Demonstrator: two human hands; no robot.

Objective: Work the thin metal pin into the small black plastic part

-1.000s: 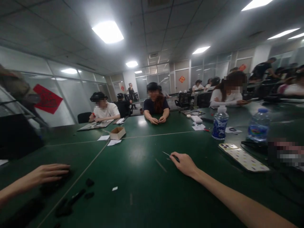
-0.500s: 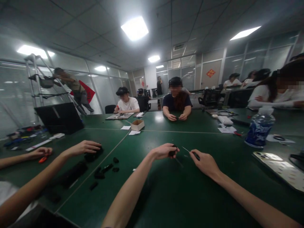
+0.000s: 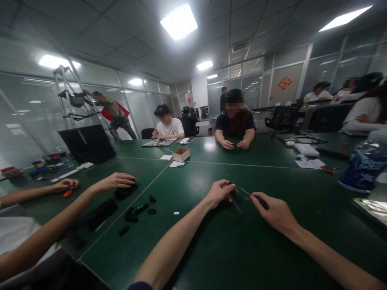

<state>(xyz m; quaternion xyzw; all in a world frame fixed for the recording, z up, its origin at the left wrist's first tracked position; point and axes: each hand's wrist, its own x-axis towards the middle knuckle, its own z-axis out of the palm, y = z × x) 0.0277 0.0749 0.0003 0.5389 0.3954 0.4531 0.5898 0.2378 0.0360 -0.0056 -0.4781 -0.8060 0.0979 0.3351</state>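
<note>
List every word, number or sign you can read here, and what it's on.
Red diamond sign at the back: one gold character, too blurred to read.
Small red sign farther back: too small.
Red poster behind the ladder: mostly hidden.
Water bottle label: blurred.
Papers on the table: too small.
Small dark part in left hand, thin tool in right hand: no visible markings.

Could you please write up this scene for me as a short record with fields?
Left hand: fingers pinch a small black part
Right hand: grips a thin tool, tip toward the part
Surface: green table
Co-worker's hand: rests on a black object, to the left
Loose pieces: small black bits beside it
Farther off: cardboard box, water bottle
</note>
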